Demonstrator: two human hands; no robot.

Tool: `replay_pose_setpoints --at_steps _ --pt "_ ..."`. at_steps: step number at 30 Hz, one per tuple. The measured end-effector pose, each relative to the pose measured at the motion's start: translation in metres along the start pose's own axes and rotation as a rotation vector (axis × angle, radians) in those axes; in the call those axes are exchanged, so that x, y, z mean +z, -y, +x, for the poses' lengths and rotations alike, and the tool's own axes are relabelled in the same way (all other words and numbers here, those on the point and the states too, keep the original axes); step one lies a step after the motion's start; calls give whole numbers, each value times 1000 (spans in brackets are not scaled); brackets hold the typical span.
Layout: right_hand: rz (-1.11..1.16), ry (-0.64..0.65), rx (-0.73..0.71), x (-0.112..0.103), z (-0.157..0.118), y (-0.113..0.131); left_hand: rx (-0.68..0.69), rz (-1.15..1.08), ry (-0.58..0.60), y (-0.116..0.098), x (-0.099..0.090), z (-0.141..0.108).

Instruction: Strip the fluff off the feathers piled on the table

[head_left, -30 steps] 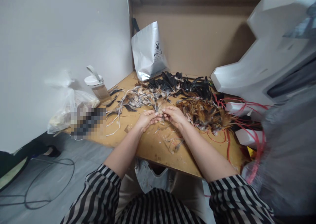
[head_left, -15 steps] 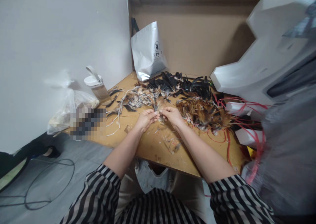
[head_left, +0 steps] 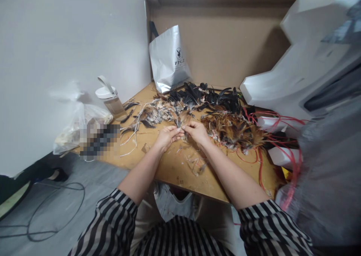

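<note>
My left hand (head_left: pixel 169 136) and my right hand (head_left: pixel 197 132) meet fingertip to fingertip over the wooden table (head_left: pixel 172 169). Both are pinched on a small bunch of brown and dark feathers (head_left: pixel 182 117), whose tips fan out away from me. The quill ends are mostly hidden by my fingers. Behind my left hand lies a pile of pale and brown feathers (head_left: pixel 158 112). To the right of my right hand is a pile of reddish-brown feathers (head_left: pixel 234 130). Long black feathers (head_left: pixel 222 99) lie farther back.
A silver bag (head_left: pixel 168 60) stands against the cardboard (head_left: pixel 225 45). On the left are a lidded bottle (head_left: pixel 114 105) and a plastic bag (head_left: pixel 73 134). White strings lie nearby. Red strings (head_left: pixel 261 169) trail at the right, beside white blocks. Feather scraps (head_left: pixel 196 164) lie near the front edge.
The feathers between my fingers are spread a little wider, and their brown part shows more clearly. My hands have barely moved.
</note>
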State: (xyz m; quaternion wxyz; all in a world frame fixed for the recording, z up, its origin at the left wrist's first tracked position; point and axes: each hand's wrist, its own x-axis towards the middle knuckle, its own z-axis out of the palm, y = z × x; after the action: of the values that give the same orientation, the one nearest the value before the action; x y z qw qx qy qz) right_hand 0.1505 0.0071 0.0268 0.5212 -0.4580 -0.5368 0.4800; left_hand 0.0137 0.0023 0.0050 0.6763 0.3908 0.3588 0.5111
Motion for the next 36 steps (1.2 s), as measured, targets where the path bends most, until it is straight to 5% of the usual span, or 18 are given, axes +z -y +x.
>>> replay_pose_setpoints --at_steps 6,16,23,36 --pt "-67 50 -93 -4 1 -3 -26 50 34 0 -1 -1" --pt "46 51 -17 1 -2 -2 96 200 12 3 -1 2" --pt "51 68 -34 -2 -2 -2 64 243 45 1 0 -1" --pt "222 92 92 -5 0 1 65 51 -61 -2 -1 1"
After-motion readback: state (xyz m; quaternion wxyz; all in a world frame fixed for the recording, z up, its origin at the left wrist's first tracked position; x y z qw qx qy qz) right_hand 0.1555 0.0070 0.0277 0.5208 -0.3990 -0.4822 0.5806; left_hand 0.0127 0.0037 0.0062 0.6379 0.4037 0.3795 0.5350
